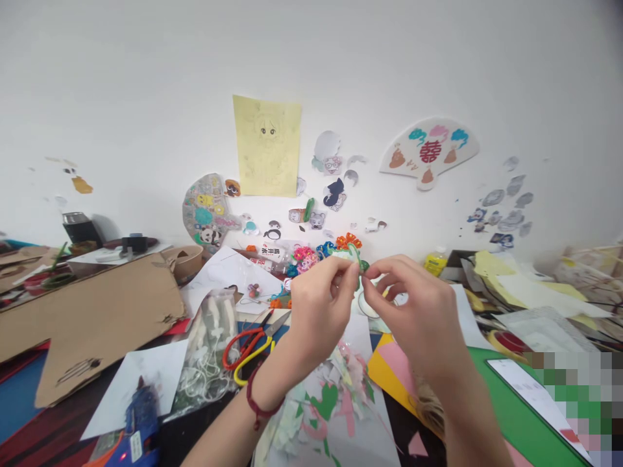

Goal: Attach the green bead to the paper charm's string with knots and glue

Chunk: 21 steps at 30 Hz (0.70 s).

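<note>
My left hand (pixel 321 305) pinches a small green curled piece (pixel 355 251) between thumb and fingertips, held up above the table. My right hand (pixel 413 298) meets it from the other side, with thumb and forefinger closed at its dark green part. The fingers partly cover the piece, and I cannot tell whether it is paper or yarn. Below the hands, a white sheet (pixel 384 441) carries paper scraps, among them a green heart-shaped cutout (pixel 325 402). Red-and-yellow-handled scissors (pixel 253 350) lie left of my left wrist.
A blue glue gun (pixel 141 415) with a lit red light rests at the front left. Cardboard (pixel 117 311) spreads behind it. Colourful yarn flowers (pixel 306 258) sit near the wall. At the right are a phone (pixel 530 405), green paper (pixel 479 366) and a yellow bottle (pixel 435 263).
</note>
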Each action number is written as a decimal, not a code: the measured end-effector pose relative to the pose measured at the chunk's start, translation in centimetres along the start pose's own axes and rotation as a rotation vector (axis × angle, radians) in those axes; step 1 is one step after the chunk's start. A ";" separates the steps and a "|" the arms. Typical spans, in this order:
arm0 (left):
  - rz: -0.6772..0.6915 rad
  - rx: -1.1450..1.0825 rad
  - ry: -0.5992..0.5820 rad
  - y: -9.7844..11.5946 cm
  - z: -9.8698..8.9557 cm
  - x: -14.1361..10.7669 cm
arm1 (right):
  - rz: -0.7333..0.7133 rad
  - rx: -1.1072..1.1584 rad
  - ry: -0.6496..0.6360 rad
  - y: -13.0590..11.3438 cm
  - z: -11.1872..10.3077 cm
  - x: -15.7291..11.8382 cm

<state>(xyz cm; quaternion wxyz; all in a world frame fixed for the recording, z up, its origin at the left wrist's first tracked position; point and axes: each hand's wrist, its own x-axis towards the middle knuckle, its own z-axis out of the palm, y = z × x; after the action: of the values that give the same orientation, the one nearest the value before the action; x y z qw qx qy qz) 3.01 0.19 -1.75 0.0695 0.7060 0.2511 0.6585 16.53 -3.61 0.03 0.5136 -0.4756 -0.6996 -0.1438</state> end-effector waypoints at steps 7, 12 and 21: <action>-0.035 0.037 -0.058 -0.2 -0.1 0.1 | -0.060 -0.019 0.029 -0.3 -0.2 0.3; 0.009 -0.010 -0.041 -0.1 0.0 0.2 | -0.119 -0.030 0.096 -0.3 -0.2 0.3; 0.075 -0.137 -0.010 -0.1 -0.2 0.8 | -0.145 0.083 0.063 -0.4 -0.5 0.4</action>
<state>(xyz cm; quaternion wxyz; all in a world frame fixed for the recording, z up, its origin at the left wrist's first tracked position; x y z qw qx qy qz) 2.81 0.60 -1.09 0.0941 0.7118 0.1783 0.6728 16.46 -3.89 0.72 0.5428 -0.3975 -0.7209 -0.1663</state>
